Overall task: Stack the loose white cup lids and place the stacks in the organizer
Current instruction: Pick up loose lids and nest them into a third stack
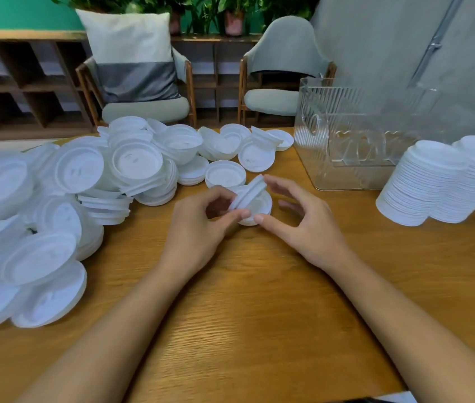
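Observation:
A big heap of loose white cup lids (65, 199) covers the left and back of the wooden table (259, 301). At the table's middle my left hand (198, 225) pinches a tilted white lid (249, 191) over a small stack of lids (259, 209) lying on the wood. My right hand (303, 219) curves around that small stack, thumb tip against its near rim, fingers spread over its far side. The clear ribbed organizer (355, 138) stands at the back right with nothing white inside. Two tall leaning stacks of lids (439, 181) lie beside it at the right.
Two chairs (282, 80) and a low wooden shelf (24, 82) stand beyond the table's far edge. Bare wood stretches from my hands to the near edge. The organizer sits close to the table's right back corner.

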### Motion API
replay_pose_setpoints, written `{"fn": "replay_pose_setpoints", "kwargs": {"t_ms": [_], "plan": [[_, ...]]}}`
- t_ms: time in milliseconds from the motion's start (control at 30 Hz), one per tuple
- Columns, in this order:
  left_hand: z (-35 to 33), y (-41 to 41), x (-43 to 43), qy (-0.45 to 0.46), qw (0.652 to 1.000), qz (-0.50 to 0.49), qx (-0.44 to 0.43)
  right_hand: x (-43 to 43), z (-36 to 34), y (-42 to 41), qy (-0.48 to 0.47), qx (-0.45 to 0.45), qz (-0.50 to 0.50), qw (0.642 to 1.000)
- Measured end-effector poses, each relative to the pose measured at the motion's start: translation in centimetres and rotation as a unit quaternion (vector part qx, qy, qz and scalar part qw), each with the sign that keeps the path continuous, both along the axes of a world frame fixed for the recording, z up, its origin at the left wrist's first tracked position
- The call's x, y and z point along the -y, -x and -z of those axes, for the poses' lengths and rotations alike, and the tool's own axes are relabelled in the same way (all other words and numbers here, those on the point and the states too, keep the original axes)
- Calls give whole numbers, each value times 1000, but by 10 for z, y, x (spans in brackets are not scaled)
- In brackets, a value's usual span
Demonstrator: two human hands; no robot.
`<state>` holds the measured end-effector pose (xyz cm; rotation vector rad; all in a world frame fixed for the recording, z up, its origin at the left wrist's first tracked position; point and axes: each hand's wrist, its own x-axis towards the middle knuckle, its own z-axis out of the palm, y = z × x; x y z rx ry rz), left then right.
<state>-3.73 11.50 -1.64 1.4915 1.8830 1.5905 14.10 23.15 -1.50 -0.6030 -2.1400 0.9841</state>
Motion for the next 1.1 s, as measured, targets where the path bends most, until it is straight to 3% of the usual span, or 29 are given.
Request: {"fn": "replay_pose_setpoints", "kwargs": {"t_ms": [167, 267, 300, 367, 433, 567, 833, 1100], "plan": [[-13, -13, 0, -38, 982, 62, 174, 5, -1, -2, -33, -38, 15, 999], [-12, -19, -1, -18, 975, 101, 196, 6, 1, -1, -76, -56, 48, 994], [-10, -20, -1, -18, 983, 95, 159, 5, 2, -1, -87, -57, 58, 993], [-5, -17, -2, -41, 998, 39, 2, 2, 3, -3, -89, -52, 81, 991], [0, -10, -2, -60, 989, -8, -138, -3, 2, -7, -75, -32, 112, 990], [12, -1, -5, 17, 960, 22, -277, -9, 2, -16, -22, 10, 142, 990], [7, 2, 2, 35, 957, 35, -287, -9, 0, -16, -14, 67, 131, 989], [-9, 8, 12, 67, 954, -67, -285, -4, 2, -13, -56, 196, 42, 978]]}}
